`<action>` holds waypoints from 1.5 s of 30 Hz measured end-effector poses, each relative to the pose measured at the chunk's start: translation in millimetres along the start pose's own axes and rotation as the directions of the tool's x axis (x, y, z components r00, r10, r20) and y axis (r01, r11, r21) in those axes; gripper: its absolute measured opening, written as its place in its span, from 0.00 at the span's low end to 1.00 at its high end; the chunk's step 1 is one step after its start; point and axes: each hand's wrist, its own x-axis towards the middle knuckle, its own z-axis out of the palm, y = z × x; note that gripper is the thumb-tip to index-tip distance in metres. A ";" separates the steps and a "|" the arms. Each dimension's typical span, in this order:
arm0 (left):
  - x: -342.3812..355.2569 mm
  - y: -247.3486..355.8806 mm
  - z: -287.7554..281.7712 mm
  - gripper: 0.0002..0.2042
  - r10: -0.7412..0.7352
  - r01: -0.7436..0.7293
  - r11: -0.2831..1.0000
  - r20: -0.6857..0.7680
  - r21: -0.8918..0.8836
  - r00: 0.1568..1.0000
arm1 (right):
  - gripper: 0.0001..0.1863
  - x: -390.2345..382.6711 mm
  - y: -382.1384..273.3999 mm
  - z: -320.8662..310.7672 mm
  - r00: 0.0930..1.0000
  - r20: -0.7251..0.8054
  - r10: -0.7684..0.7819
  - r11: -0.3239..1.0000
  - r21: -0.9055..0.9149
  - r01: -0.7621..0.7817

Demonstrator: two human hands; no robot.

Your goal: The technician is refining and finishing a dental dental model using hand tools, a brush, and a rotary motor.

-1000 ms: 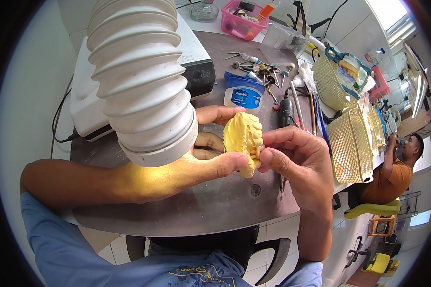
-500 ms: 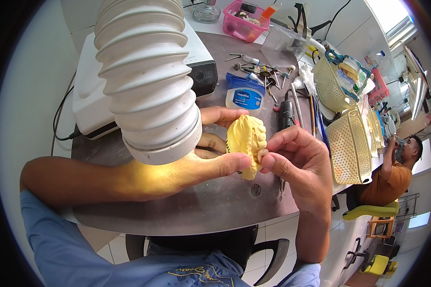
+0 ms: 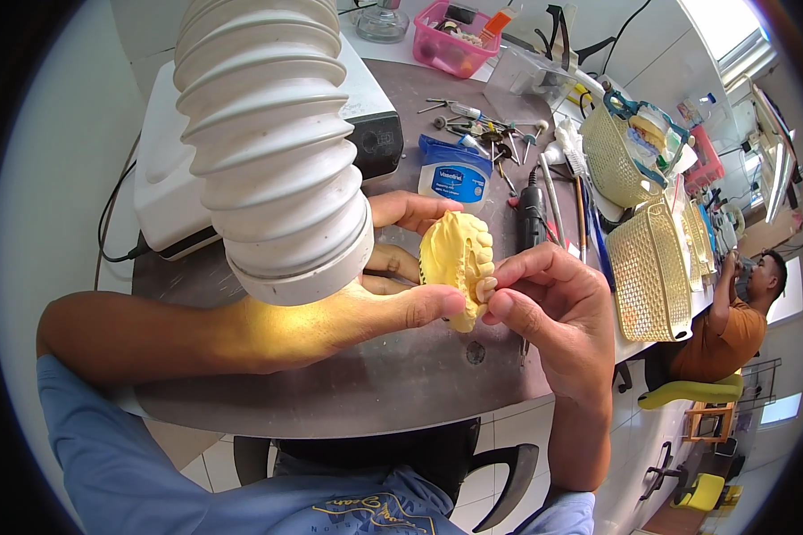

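My left hand [image 3: 366, 312] grips a yellow plaster dental model [image 3: 448, 259] by its sides, thumb on the near end and fingers at the far end. A row of moulded teeth runs along the model's right side. With thumb and forefinger, my right hand [image 3: 553, 308] pinches a small tooth-coloured dental crown [image 3: 485, 287] against that row, near its close end. Whether the crown is seated on the model I cannot tell, since my fingertips partly cover it.
A white ribbed suction hose [image 3: 272, 152] hangs over my left wrist. Beyond the model stand a blue-lidded jar [image 3: 455, 171] and scattered rotary burs [image 3: 500, 134]. A black handpiece [image 3: 531, 214] lies at right, beside cream baskets [image 3: 649, 276]. A co-worker [image 3: 732, 312] sits farther right.
The model has turned slightly in my left hand. My right fingers have shifted a little, and more of the crown shows now.
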 end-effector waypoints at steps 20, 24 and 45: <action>1.2 -1.7 -2.4 0.36 0.034 -0.032 0.996 -0.021 0.079 0.999 | 0.11 -1.2 -0.8 8.4 0.999 -0.050 0.003 0.989 -0.148 -0.010; 2.5 -1.4 -1.1 0.36 0.035 -0.035 0.999 -0.005 -0.008 0.999 | 0.12 -1.8 -0.8 9.6 0.997 -0.065 -0.044 0.979 -0.203 0.030; 2.9 -1.3 -3.3 0.36 0.009 -0.006 0.995 -0.030 0.097 1.000 | 0.14 0.5 -5.4 2.1 1.000 -0.005 0.018 0.986 -0.167 -0.019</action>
